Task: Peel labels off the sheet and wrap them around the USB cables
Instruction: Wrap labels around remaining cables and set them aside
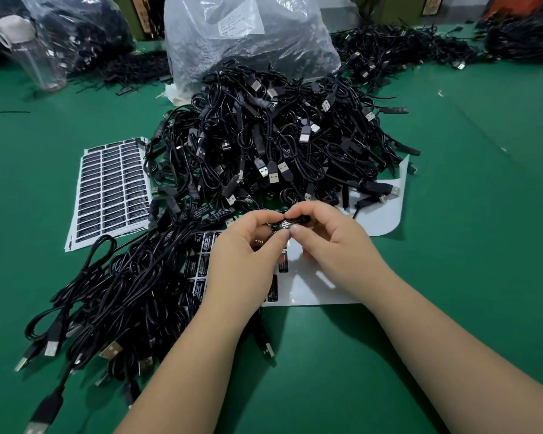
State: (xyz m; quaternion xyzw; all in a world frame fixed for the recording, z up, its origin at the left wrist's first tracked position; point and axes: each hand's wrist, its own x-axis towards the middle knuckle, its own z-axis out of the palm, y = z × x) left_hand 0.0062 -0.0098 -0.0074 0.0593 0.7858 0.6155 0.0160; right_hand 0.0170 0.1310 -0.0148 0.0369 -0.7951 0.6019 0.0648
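Both hands, left hand [245, 242] and right hand [329, 236], pinch a thin, light, glossy black printed label [285, 223] around a limp black USB cable [303, 219] at frame centre, likely best held by its edges.

Left hand [242, 245] and right hand [329, 236] meet fingertip to fingertip, fingers curled, pinching; both forearms bare, converging from below.

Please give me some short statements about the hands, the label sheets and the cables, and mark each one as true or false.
1. Both the left hand and the right hand hold one labelled cable piece. True.
2. The full label sheet lies right of the hands. False: it lies to the left.
3. The partly used sheet lies under the hands. True.
4. The table is red. False: green.
5. The clear plastic bag stands behind the cable pile. True.
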